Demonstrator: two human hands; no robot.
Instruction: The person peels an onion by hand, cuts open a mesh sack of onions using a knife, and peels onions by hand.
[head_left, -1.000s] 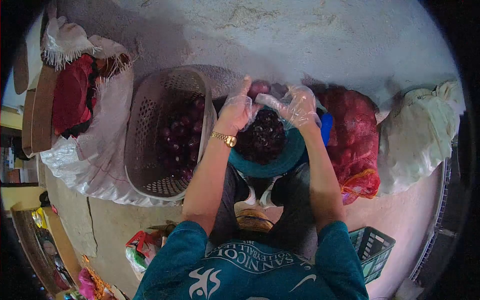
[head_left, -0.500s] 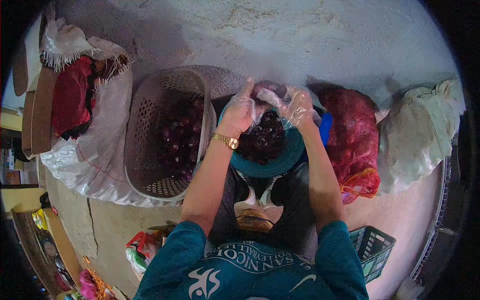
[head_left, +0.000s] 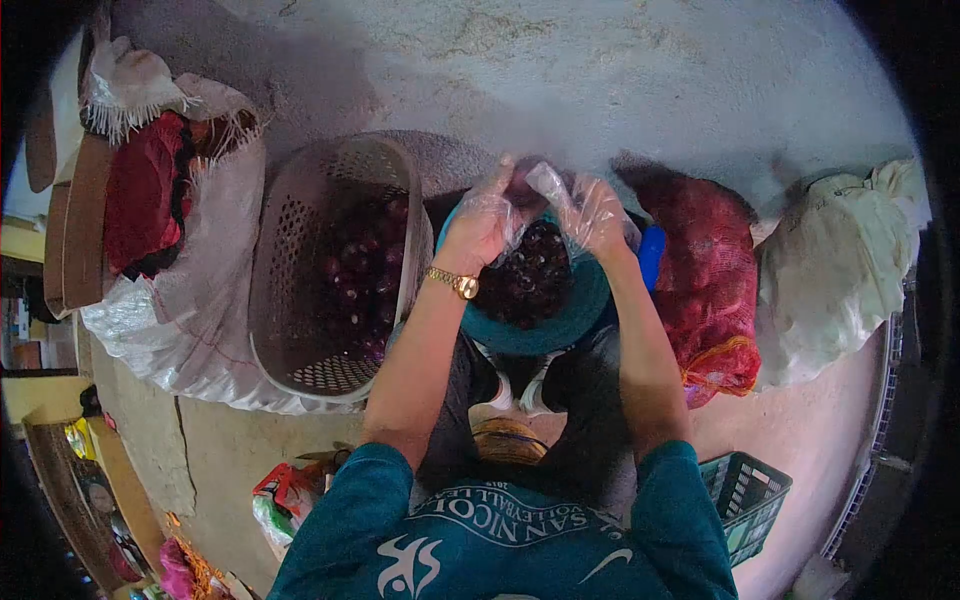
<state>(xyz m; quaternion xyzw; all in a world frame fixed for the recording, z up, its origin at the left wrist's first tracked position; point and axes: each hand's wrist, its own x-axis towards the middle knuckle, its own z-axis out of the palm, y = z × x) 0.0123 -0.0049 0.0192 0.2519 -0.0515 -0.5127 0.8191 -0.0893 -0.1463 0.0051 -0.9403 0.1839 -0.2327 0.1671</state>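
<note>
A red onion (head_left: 528, 183) is held up over a teal tub (head_left: 530, 340), near the wall. My left hand (head_left: 482, 225), in a clear plastic glove and with a gold watch at the wrist, is closed around the onion's left side. On the other side, my right hand (head_left: 597, 215), also gloved in clear plastic, has its fingers bent and its thumb pressed against the onion. Loose plastic hides parts of the fingertips. Dark purple onions or skins (head_left: 530, 275) fill the tub below both hands; the dim light blurs which they are.
Left of the tub stands a grey perforated basket (head_left: 290, 250) with several red onions (head_left: 360, 280). Beyond it is a white woven sack (head_left: 215, 280). On the right are a red mesh sack (head_left: 700, 270), a pale sack (head_left: 840, 270) and a green crate (head_left: 755, 500).
The onion has turned slightly in my hands. My right thumb has lifted and shifted up along the onion, while my left hand has stayed nearly in place.
</note>
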